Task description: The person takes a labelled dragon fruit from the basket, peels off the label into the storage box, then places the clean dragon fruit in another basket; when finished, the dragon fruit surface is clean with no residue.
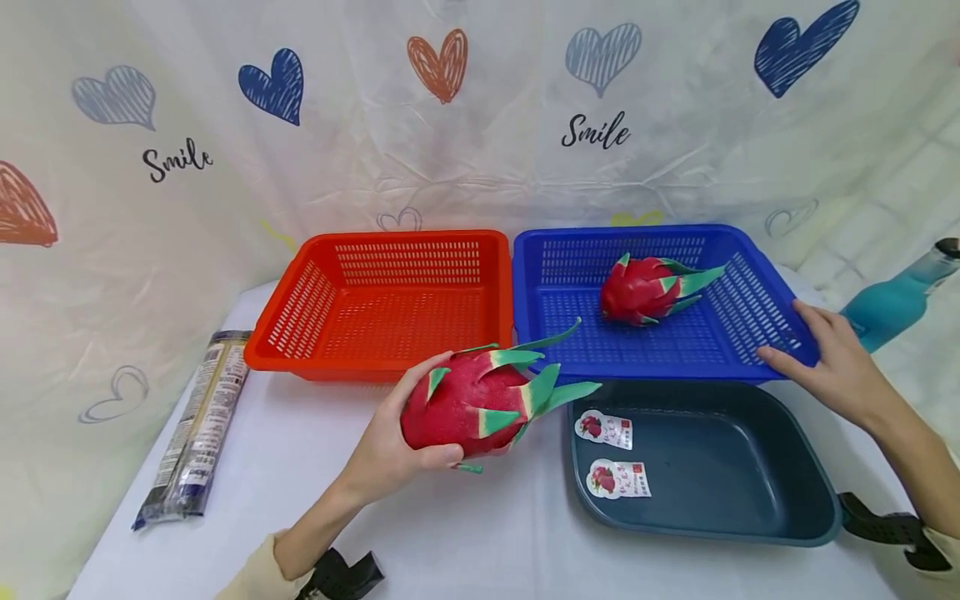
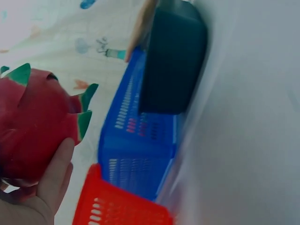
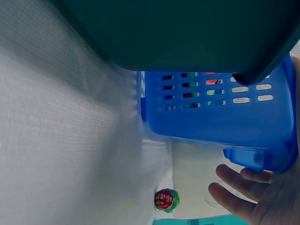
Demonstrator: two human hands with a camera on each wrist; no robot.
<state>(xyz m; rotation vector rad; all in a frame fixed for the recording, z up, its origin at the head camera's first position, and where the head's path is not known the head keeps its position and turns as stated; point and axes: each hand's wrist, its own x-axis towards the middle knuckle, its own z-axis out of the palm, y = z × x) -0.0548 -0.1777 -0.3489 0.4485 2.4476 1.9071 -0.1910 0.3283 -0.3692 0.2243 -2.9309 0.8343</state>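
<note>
Above the white table, my left hand (image 1: 393,446) grips a red dragon fruit (image 1: 472,404) with green leaf tips, thumb along its near side. The left wrist view shows the same dragon fruit (image 2: 37,126) close up, fingers spread beneath it. My right hand (image 1: 840,367) rests at the right rim of a blue basket (image 1: 637,365), its thumb over the near corner. From the right wrist view, the other fingers (image 3: 239,185) extend loosely outside the basket. A second dragon fruit (image 1: 637,290) lies inside the blue basket, leaves pointing right.
A red basket (image 1: 375,365) adjoins the blue one on its left. In front of the blue basket sits a dark teal tub (image 1: 712,475) bearing two fruit stickers (image 1: 618,479). A long plastic-wrapped package (image 1: 197,429) lies far left; a turquoise bottle (image 1: 892,304) stands beyond my right hand.
</note>
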